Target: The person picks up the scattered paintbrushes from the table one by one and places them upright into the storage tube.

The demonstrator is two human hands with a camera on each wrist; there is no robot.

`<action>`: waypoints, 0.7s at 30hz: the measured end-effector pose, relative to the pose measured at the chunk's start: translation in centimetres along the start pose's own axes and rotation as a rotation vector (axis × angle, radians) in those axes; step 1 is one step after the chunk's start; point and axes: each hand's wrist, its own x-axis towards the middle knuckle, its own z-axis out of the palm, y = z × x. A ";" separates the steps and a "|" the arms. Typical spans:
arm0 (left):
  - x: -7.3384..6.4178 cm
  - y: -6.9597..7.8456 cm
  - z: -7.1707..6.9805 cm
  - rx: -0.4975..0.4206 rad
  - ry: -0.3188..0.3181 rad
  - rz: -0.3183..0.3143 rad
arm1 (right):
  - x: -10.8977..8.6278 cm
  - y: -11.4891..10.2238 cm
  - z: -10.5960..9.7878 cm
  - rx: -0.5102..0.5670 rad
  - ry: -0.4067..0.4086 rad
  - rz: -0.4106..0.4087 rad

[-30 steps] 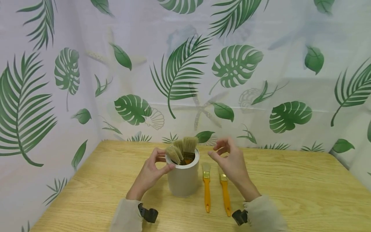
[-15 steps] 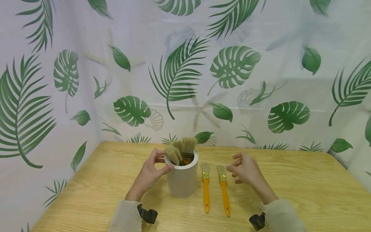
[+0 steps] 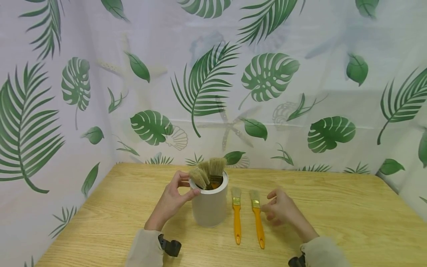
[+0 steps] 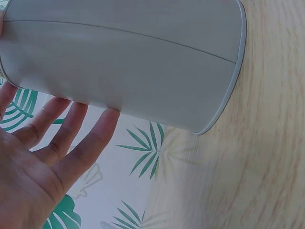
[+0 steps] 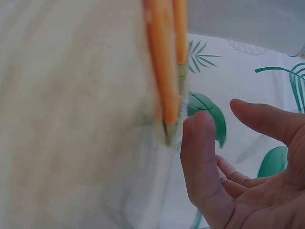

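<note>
I see my left hand (image 3: 173, 202) holding the grey brush pot (image 3: 210, 204) at its rim, thumb and fingers (image 4: 81, 143) round the wall, a full grip. My right hand (image 3: 281, 209) hovers with a wide, loose grip just beside 2 orange-handled paintbrushes (image 3: 247, 218) lying on the desk (image 3: 350, 215).

I sat at a light wooden table (image 3: 350, 207), and a white curtain (image 3: 300, 44) printed with green palm leaves hung close behind it under soft, even light.
</note>
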 end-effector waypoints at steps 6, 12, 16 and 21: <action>0.1 -0.1 -0.1 0.001 -0.003 0.004 | 0.1 0.5 0.7 0.044 -0.069 0.084; 0.1 0.1 0.0 -0.006 -0.004 -0.003 | 0.4 0.7 0.8 0.044 -0.126 0.130; 0.0 0.1 0.0 0.001 0.002 0.001 | 0.4 0.7 1.4 -0.015 -0.130 0.116; 0.0 0.0 0.0 0.001 0.000 0.013 | 0.2 0.5 2.4 -0.226 -0.081 0.000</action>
